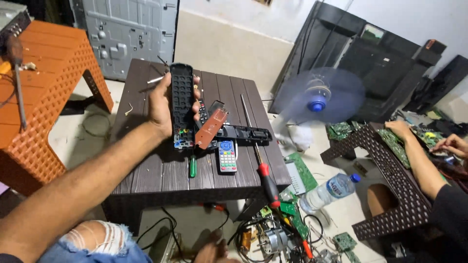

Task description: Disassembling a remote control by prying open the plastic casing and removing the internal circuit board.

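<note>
Above the dark table (161, 170), the left hand (161, 104) has its grip closed round a black remote shell (182, 104), held upright lengthwise.

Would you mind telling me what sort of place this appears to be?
Likely an informal electronics repair workshop: the left hand holds an opened remote control shell, a long screwdriver lies on the dark table, and green circuit boards litter the floor.

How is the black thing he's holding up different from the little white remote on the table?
The long black remote shell is held upright in the left hand, while the small white remote with coloured buttons lies flat on the dark slatted table. The black one is longer and shows empty button holes; the white one has its buttons in place. Both are slim rectangular remote parts.
</note>
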